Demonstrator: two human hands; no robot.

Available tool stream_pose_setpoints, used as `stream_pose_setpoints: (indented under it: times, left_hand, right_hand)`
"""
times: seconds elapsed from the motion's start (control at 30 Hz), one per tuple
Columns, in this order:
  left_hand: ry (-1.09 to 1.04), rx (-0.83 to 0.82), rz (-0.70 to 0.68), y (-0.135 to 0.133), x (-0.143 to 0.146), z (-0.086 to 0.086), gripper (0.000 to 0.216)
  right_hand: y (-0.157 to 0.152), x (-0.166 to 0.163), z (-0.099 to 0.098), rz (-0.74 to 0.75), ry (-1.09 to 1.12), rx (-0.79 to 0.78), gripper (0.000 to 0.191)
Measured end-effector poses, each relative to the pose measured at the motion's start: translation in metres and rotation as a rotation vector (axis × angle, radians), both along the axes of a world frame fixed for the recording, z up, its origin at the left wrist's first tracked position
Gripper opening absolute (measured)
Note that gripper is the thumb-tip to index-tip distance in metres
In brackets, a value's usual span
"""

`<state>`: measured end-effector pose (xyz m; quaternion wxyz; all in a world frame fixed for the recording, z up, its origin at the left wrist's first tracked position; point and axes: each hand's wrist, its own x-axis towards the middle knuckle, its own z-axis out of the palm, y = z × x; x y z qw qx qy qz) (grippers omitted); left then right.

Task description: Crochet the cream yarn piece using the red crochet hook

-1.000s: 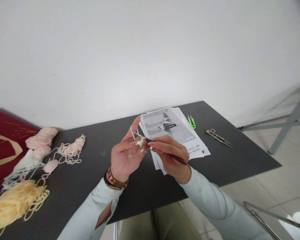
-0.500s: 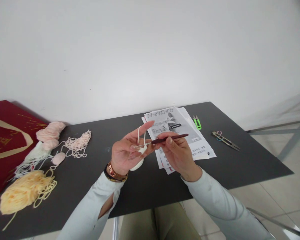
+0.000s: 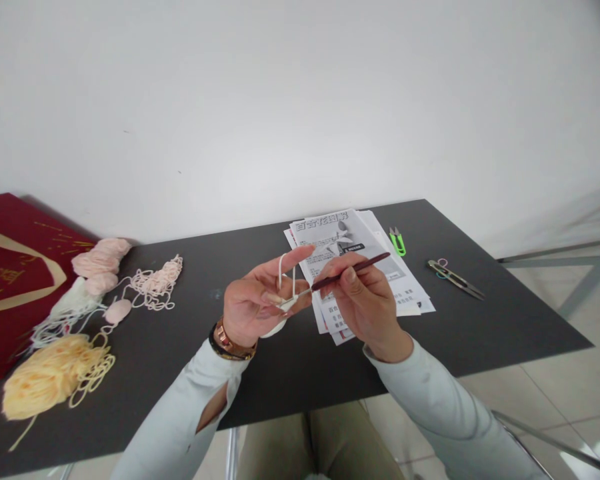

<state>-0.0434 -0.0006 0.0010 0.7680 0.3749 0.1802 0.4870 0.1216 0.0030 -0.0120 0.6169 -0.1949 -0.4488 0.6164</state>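
My left hand (image 3: 257,300) is raised over the black table (image 3: 290,367), palm toward me. White yarn (image 3: 281,270) loops over its forefinger, and thumb and fingers pinch a small white crocheted piece (image 3: 286,305). My right hand (image 3: 363,297) grips a dark red crochet hook (image 3: 350,270) like a pencil. The hook's metal tip meets the white piece beside my left thumb. More white crochet (image 3: 275,328) hangs below my left palm.
Printed instruction sheets (image 3: 375,267) lie behind my hands. Green thread snips (image 3: 397,241) and small scissors (image 3: 454,279) sit at the right. Pink yarn (image 3: 155,283), pink balls (image 3: 97,260) and a yellow yarn heap (image 3: 50,380) lie at the left, by a red box (image 3: 10,280).
My right hand turned so the hook's handle now shows, pointing up to the right. The hook drew back from the white piece, pulling the yarn loop taller. The view shifted slightly.
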Motion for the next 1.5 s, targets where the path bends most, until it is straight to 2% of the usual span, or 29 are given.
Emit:
stream_pose_setpoints:
  times: [0.23, 0.5, 0.73, 1.07, 1.3, 1.5]
  left_hand:
    - [0.006, 0.001, 0.017, -0.001, 0.001, 0.0, 0.062]
    - [-0.043, 0.003, -0.024, 0.0, 0.003, 0.003, 0.058]
    - [-0.075, 0.004, -0.021, 0.0, 0.002, 0.001, 0.059]
    - [-0.052, 0.038, 0.048, 0.003, 0.002, 0.003, 0.055]
    - [-0.029, 0.07, 0.168, 0.004, 0.008, 0.003, 0.053]
    - [-0.006, 0.091, 0.2, 0.003, 0.011, 0.006, 0.053]
  right_hand:
    - [0.002, 0.004, 0.003, -0.05, -0.02, 0.093, 0.016]
    - [0.003, 0.008, 0.003, -0.078, -0.057, 0.202, 0.014]
    - [0.005, 0.011, 0.005, -0.131, -0.091, 0.381, 0.012]
    - [-0.01, 0.02, 0.019, -0.388, -0.418, 0.81, 0.011]
    - [-0.015, 0.017, 0.016, -0.601, -0.613, 1.158, 0.015]
    - [-0.014, 0.015, 0.012, -0.659, -0.683, 1.253, 0.012]
